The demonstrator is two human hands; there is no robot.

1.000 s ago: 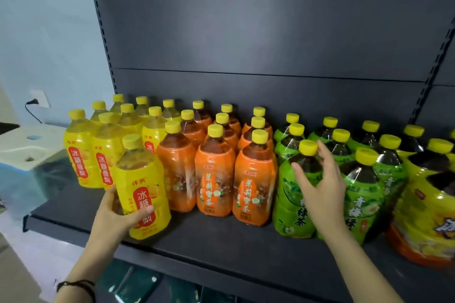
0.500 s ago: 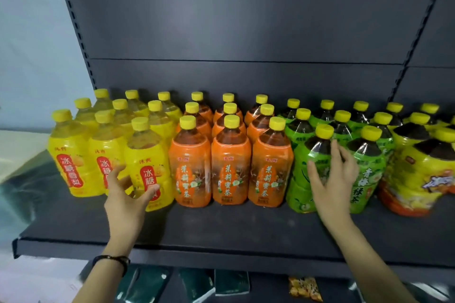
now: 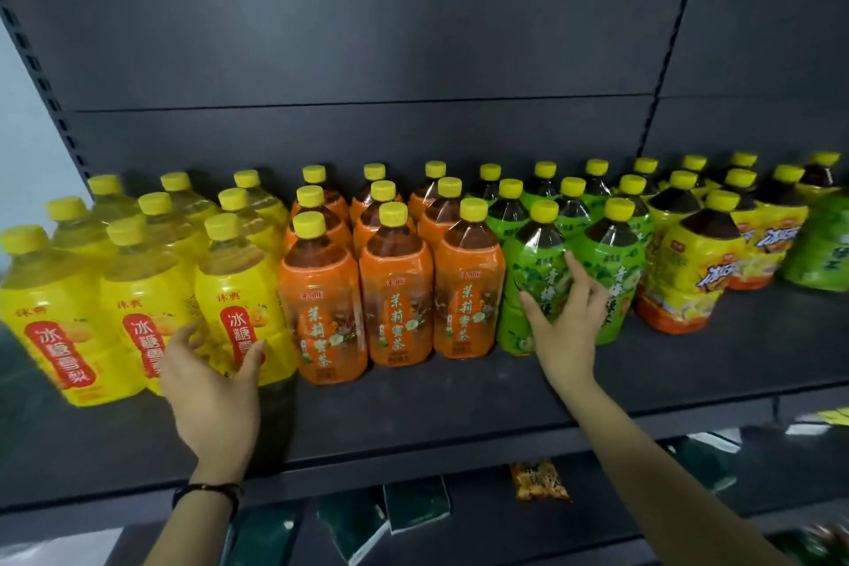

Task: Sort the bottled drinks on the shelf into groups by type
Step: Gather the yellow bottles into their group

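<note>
Head view, shelf: your dark shelf (image 3: 459, 386) carries four groups of yellow-capped bottled drinks standing upright in rows, front to back.
Far left group: the yellow pear drinks (image 3: 138, 290) stand three across, just beside the orange group.
Middle group: the orange jasmine tea bottles (image 3: 395, 285) form three columns, tight against each other.
Right of middle: the green tea bottles (image 3: 611, 271) follow, touching the orange ones.
Far right group: the yellow iced tea bottles (image 3: 689, 271) with dark liquid stand beyond the green ones; one more green-labelled bottle (image 3: 822, 253) sits at the right edge.
Left hand: your left hand (image 3: 211, 391) is open, fingers (image 3: 250, 354) spread wide, the thumb against the front yellow pear bottle (image 3: 243, 294); nothing is gripped.
Right hand: your right hand (image 3: 567, 326) lies flat and open on the front green tea bottle (image 3: 535, 280), fingers loosely extended, not closed round it.
Wrist: a dark bracelet (image 3: 206, 492) circles your left wrist.
Below: dark green packets (image 3: 413, 506) and an orange snack packet (image 3: 540, 480) lie on the lower shelf.
</note>
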